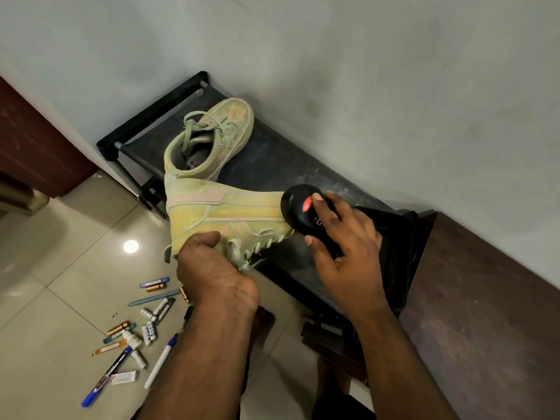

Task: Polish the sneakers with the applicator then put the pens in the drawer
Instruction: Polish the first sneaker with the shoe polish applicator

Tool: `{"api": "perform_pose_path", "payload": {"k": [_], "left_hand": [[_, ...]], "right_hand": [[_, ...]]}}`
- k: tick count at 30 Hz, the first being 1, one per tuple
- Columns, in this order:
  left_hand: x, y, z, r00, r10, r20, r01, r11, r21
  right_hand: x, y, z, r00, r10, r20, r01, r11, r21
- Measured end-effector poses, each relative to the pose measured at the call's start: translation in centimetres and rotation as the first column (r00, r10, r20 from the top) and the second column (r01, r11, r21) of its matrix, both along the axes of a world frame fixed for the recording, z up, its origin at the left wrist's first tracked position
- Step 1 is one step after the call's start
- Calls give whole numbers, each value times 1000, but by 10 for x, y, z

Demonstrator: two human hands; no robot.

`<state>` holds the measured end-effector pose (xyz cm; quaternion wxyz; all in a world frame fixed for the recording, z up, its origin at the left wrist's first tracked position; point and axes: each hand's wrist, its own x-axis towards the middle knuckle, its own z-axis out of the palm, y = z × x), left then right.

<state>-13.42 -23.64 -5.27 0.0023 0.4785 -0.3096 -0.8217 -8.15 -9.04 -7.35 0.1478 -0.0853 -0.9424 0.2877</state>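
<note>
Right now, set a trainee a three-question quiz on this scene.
1. True or false: the right hand holds the black applicator against the near sneaker.
2. The pens lie: A in a drawer, B on the floor, C on the rack.
3. Fill in: the left hand grips the near ____.

Key: 1 true; 2 B; 3 sneaker.

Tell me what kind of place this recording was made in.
Probably a home, perhaps an entryway or room corner. A low black shoe rack stands against a plain painted wall on a glossy tiled floor, with a second sneaker on the rack and pens scattered on the tiles.
</note>
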Motion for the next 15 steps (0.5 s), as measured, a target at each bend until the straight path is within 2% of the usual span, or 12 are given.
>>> {"api": "perform_pose_path", "payload": {"k": [2,5,11,15], "left_hand": [[-2,-2,0,1000,-29,-2,29,999,-41],[-5,-4,-1,995,-102,-12,100,989,-107],[-3,1,-5,974,-228,-21,216,945,-247],[-8,-6,-5,958,-285,14,277,918,-283]], "right_hand": [[0,16,-2,999,28,15,-28,999,32],[4,38,-4,999,32,41,-32,999,-7],[-5,3,6,973,231,20,-231,973,8],[0,26,7,964,235,123,-230,972,-50]]}}
